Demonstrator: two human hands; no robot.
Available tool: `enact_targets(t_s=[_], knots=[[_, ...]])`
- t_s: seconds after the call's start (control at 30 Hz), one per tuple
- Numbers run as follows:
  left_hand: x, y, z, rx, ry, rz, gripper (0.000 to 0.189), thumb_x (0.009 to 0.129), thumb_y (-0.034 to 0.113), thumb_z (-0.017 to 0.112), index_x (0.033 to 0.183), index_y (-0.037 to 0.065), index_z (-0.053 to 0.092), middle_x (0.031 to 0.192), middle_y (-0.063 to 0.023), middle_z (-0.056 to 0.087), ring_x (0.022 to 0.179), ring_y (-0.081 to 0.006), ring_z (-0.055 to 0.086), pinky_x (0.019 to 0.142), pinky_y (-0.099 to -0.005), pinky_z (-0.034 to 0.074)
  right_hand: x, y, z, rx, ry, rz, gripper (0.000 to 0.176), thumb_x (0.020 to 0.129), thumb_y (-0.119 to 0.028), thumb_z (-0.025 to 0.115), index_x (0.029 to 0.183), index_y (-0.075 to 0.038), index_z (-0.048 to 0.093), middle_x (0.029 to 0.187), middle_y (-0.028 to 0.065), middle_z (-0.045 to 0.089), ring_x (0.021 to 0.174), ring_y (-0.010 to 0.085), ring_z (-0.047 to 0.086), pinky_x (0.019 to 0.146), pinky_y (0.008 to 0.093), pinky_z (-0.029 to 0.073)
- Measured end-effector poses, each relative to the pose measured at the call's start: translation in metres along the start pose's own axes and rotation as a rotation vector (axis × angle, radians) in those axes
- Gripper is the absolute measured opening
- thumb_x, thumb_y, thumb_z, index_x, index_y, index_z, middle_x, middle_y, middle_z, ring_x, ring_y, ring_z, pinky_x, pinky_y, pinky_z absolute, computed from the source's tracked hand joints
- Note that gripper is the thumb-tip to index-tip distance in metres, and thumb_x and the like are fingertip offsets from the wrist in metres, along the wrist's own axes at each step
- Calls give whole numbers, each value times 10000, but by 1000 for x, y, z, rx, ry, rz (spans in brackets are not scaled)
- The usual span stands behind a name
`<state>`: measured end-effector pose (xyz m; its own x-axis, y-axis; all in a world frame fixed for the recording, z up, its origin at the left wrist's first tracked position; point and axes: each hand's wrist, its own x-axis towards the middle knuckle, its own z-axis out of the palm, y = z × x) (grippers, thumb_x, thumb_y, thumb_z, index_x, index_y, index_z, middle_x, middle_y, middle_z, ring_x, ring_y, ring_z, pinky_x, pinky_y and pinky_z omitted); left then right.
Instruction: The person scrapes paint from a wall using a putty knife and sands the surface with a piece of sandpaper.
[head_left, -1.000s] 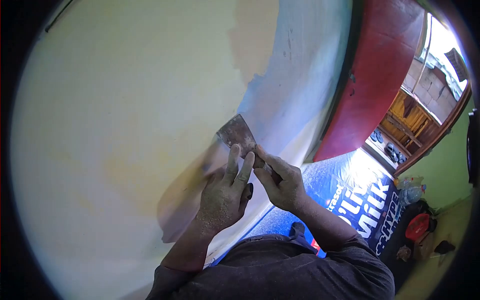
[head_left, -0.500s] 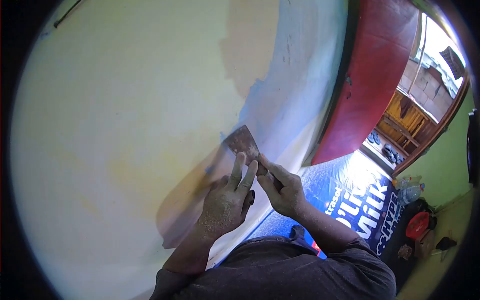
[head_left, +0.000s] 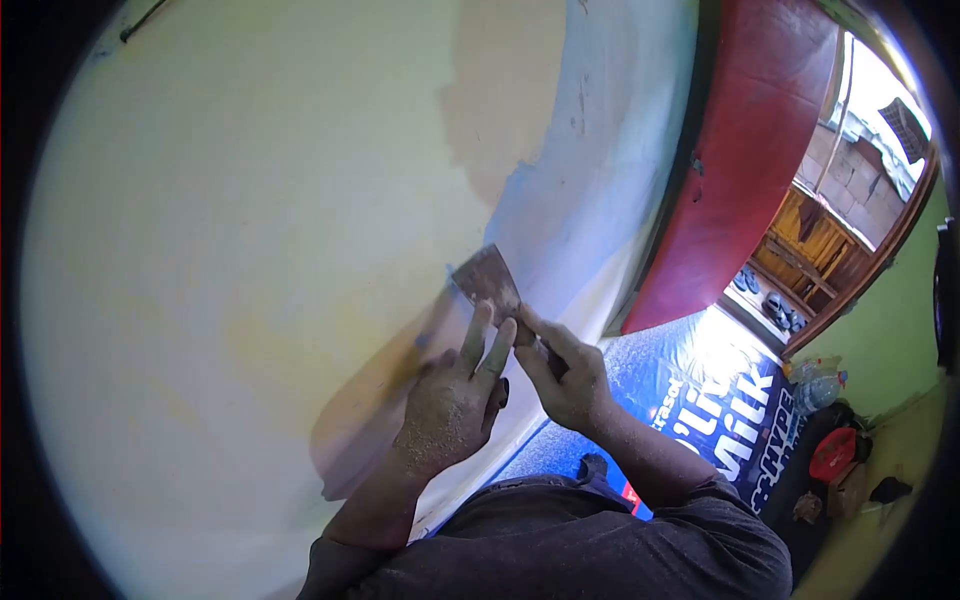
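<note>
A paint scraper (head_left: 486, 277) with a wide, worn metal blade lies against the wall, its edge at the border between cream paint and a bluish patch (head_left: 560, 205). My right hand (head_left: 572, 378) is closed round its handle, which is mostly hidden by the fingers. Two fingers of my left hand (head_left: 440, 412) are stretched out and apart, their tips resting on the lower blade; its other fingers are partly hidden. Pale dust coats both hands, thickest on the back of the left.
Right of the wall (head_left: 250, 220) stands a red door leaf (head_left: 735, 160). A blue printed banner (head_left: 690, 400) covers the floor. Plastic bottles (head_left: 820, 388) and a red round object (head_left: 832, 453) lie along the green wall. Shoes (head_left: 780, 308) sit beyond the doorway.
The scraper blade has shifted slightly upward along the wall, both hands keeping their placement on it. The view has moved a little.
</note>
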<state>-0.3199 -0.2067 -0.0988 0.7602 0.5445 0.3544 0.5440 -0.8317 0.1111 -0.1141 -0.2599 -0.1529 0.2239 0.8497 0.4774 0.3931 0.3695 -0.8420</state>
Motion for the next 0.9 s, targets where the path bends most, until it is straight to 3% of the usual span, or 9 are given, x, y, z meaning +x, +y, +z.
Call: enact_targets(t_s=[0.13,0.2,0.3,0.4,0.53,0.6,0.7,0.9], knots=[[3,2,1,-18,76,10,866,1040,205,746,1805,80,359,1821,-330,354,1130,-404,751,953,-558,629,6,-4,3,67,47,-68,523,1104,-42,758,1616,-33,655,875,12,727,713,35,582,645,266,498],[-2,3,3,-5,7,3,869,1035,203,752,1802,76,363,1815,-333,363,1138,-404,752,953,-557,632,-2,-1,4,61,47,-50,522,1107,-48,757,1619,-34,653,863,9,718,710,35,579,644,266,495],[0,-1,-2,32,-37,3,877,1029,198,758,1802,73,361,1816,-337,356,1154,-409,755,969,-559,634,-4,2,5,68,-29,88,549,1114,-13,729,1647,20,600,1226,81,814,904,46,663,816,250,557],[0,3,-3,8,-24,2,883,1025,192,760,1804,78,359,1823,-332,345,1150,-412,757,974,-554,641,-4,-13,-2,24,-42,123,543,1120,-16,720,1648,20,598,1267,97,819,970,62,697,875,262,574],[0,7,3,-59,56,10,890,1015,178,765,1803,81,362,1823,-326,352,1127,-409,762,952,-531,656,-7,-15,-1,90,3,48,519,1129,-29,715,1636,18,612,1239,102,824,916,60,677,818,261,559],[-5,7,4,-55,4,13,896,1009,171,767,1800,68,360,1816,-335,359,1127,-409,763,938,-522,660,-13,-7,3,83,15,48,500,1130,-31,719,1619,18,629,1191,127,836,860,68,673,744,274,559],[2,1,-10,-12,-36,28,904,1003,163,771,1799,59,356,1814,-346,354,1123,-409,766,935,-520,660,-4,-3,8,85,49,-26,508,1129,-36,725,1624,11,625,1200,124,845,832,59,659,733,275,558],[-4,7,-2,-72,-15,11,898,1005,166,769,1797,57,360,1822,-336,350,1087,-394,772,927,-512,661,-12,-1,4,41,17,43,525,1121,-45,736,1632,0,624,1124,94,848,747,43,607,682,273,527]])
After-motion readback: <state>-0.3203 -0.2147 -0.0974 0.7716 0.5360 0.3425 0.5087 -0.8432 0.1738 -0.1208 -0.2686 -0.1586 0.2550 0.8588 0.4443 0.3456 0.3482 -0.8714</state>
